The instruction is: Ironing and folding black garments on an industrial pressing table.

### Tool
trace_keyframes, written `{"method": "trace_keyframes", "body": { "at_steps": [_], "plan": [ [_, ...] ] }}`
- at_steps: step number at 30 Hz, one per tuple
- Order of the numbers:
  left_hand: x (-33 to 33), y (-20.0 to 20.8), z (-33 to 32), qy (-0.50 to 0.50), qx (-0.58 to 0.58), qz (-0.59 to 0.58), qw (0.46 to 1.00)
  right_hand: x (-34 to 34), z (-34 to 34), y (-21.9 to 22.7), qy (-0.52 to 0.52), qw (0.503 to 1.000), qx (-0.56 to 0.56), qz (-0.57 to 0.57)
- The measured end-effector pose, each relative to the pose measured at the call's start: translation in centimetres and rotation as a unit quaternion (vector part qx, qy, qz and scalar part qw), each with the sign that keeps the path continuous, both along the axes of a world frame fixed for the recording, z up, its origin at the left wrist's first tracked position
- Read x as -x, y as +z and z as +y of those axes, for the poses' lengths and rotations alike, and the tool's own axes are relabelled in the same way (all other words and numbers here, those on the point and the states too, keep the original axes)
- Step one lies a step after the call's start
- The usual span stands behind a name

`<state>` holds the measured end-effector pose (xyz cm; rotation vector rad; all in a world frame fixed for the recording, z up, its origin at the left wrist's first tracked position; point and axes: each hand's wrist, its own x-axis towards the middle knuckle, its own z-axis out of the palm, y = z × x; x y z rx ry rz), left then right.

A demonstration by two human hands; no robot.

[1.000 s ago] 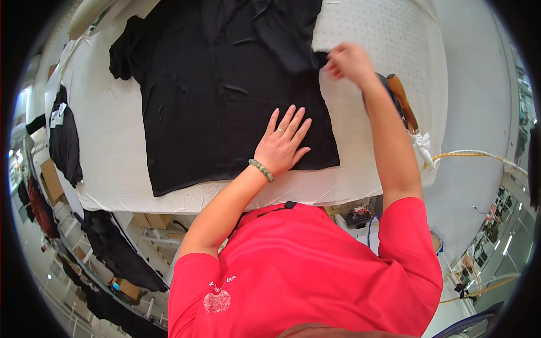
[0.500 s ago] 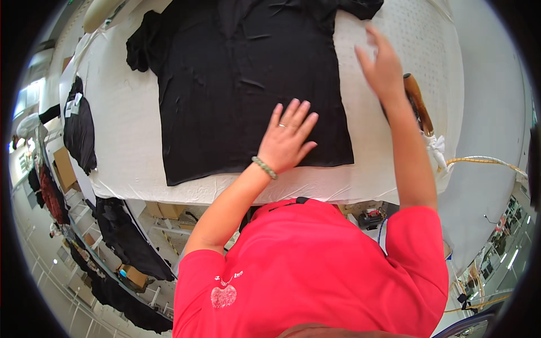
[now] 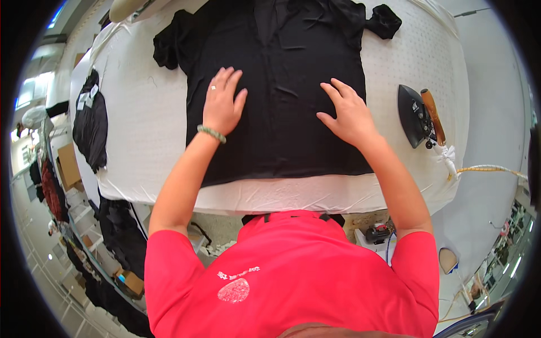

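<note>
black shirt (image 3: 276,135) points top-end away, long axis near-to-far; left hand (image 3: 222,107) and right hand (image 3: 350,117), grasping nothing, perhaps touch it.

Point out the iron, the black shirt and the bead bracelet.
Iron (image 3: 413,119): head view, on its dark body.
Black shirt (image 3: 276,110): head view, on its middle.
Bead bracelet (image 3: 212,133): head view, on its beads.

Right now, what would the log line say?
left hand: open, over black shirt | right hand: open, over black shirt | iron: on white table

The white table (image 3: 141,118) bears shirt (image 3: 279,124) and iron (image 3: 413,117).
</note>
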<state>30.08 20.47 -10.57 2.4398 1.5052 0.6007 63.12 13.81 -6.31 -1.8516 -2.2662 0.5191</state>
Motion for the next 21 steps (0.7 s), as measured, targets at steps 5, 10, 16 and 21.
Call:
{"method": "trace_keyframes", "body": {
  "at_steps": [5,10,16,21],
  "plan": [
    [5.1,-2.6,16.9,0.041,-0.030,-0.078,0.996,3.6,8.3,0.0,-0.046,0.997,0.065,-0.012],
    [3.7,-2.5,30.7,0.109,0.053,-0.062,0.991,7.0,21.2,-0.9,-0.053,0.998,0.016,-0.028],
    [0.5,-1.3,40.9,0.137,0.153,0.080,0.975,10.2,38.8,-1.9,-0.108,0.990,-0.052,-0.068],
    [0.6,-2.5,43.8,-0.025,0.234,0.103,0.966,10.6,44.6,-0.8,-0.125,0.983,0.077,-0.110]
  ]
}}
